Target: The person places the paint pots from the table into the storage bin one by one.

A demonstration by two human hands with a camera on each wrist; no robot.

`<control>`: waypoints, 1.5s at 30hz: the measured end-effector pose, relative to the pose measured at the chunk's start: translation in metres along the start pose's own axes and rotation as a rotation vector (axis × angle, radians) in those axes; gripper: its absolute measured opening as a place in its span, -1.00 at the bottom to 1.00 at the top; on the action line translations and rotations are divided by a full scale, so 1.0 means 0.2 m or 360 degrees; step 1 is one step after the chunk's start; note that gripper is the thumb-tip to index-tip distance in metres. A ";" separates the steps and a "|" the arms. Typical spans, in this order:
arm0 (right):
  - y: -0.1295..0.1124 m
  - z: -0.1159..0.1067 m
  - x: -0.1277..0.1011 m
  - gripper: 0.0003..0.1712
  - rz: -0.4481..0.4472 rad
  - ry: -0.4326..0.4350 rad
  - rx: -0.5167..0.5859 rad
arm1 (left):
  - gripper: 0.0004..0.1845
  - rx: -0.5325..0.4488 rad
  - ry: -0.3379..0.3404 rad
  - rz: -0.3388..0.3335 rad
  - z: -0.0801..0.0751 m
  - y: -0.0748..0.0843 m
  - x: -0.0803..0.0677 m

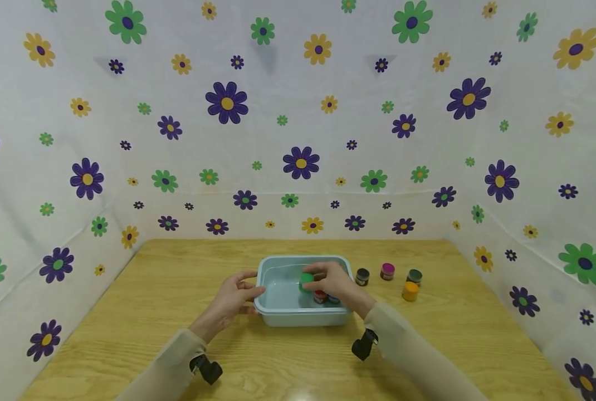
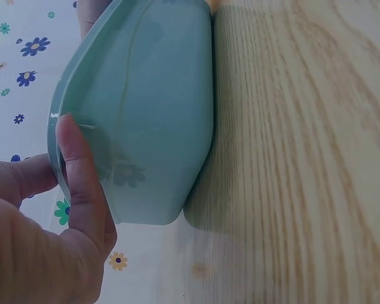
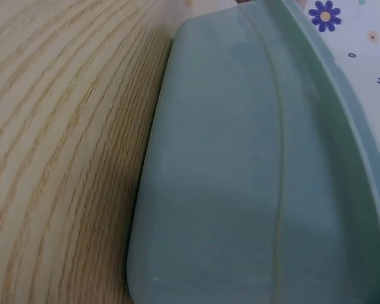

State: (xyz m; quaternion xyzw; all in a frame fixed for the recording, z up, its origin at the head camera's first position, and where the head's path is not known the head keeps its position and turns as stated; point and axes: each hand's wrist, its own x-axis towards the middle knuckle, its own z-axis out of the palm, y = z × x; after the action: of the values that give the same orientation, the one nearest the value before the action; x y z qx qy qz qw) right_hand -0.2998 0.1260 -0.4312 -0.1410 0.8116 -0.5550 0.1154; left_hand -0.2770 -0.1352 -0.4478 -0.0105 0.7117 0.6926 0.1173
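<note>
Hands (image 1: 235, 294) at tub (image 1: 278, 312) rim

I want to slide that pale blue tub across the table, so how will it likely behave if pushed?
The tub looks like stiff moulded plastic, so it should probably keep its shape. Its flat base on the smooth wooden table suggests it slides rather than tips. The left hand holds its rim; the small jars inside may shift.

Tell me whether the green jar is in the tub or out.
In. The right hand holds the green jar inside the tub's rim.
</note>
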 end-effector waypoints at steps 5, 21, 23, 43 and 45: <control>0.00 0.01 0.01 -0.54 -0.0012 -0.0065 -0.0136 | -0.34 0.0004 -0.0013 -0.0002 0.00 0.00 0.00; 0.02 -0.01 0.06 -0.55 -0.0095 -0.0224 -0.0401 | -0.35 0.0018 -0.0004 -0.0010 0.00 0.01 0.00; 0.02 -0.01 0.07 -0.56 -0.0099 -0.0231 -0.0421 | -0.36 0.0013 -0.0003 -0.0015 0.00 0.00 0.00; 0.03 0.00 0.10 -0.63 -0.0151 -0.0212 -0.0636 | -0.41 0.0015 0.0000 -0.0023 0.00 0.02 0.00; 0.03 0.00 0.09 -0.65 -0.0139 -0.0204 -0.0623 | -0.42 0.0010 0.0000 -0.0022 0.00 0.01 0.00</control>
State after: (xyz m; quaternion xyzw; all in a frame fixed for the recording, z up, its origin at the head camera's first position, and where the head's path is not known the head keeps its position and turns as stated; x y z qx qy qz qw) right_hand -0.3174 0.1210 -0.4370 -0.2307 0.8881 -0.3810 0.1131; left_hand -0.2771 -0.1349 -0.4448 -0.0149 0.7138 0.6894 0.1221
